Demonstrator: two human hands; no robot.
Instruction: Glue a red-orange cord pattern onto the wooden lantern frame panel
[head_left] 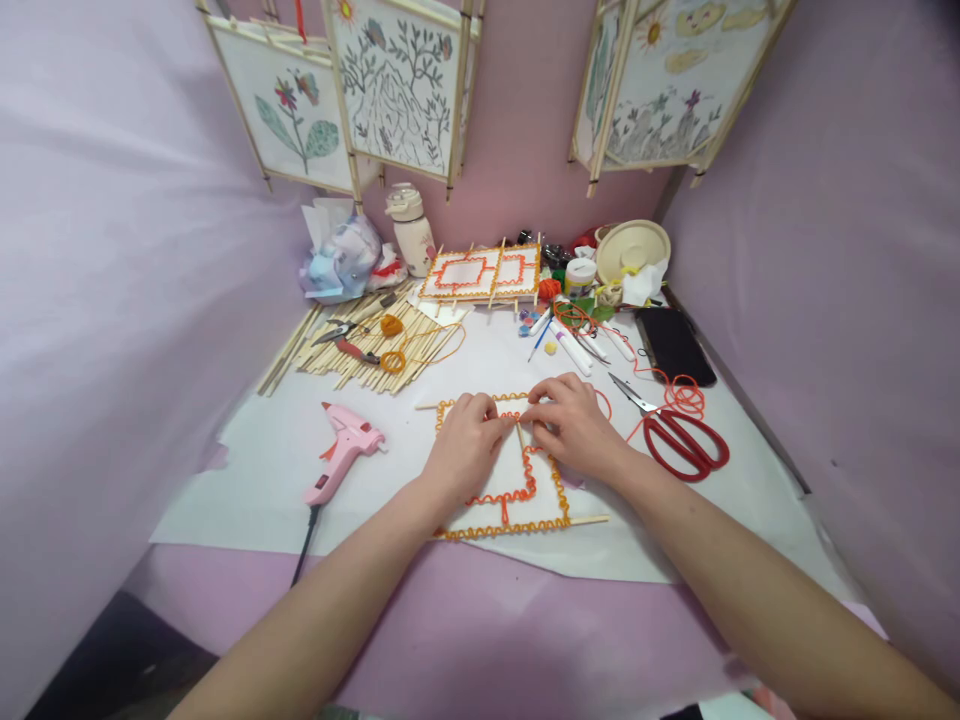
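At the centre of the frame, the left hand lies loosely curled, fingers pressing down on a panel, not gripping. The right hand meets it at the panel's top edge, fingertips pinched on red cord. The panel lies flat on the bench, a glue gun to its left, scissors to its right and sticks above left.

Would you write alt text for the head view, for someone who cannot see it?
The left hand and right hand rest on a white panel edged with orange cord. A pink glue gun lies left, red scissors right.
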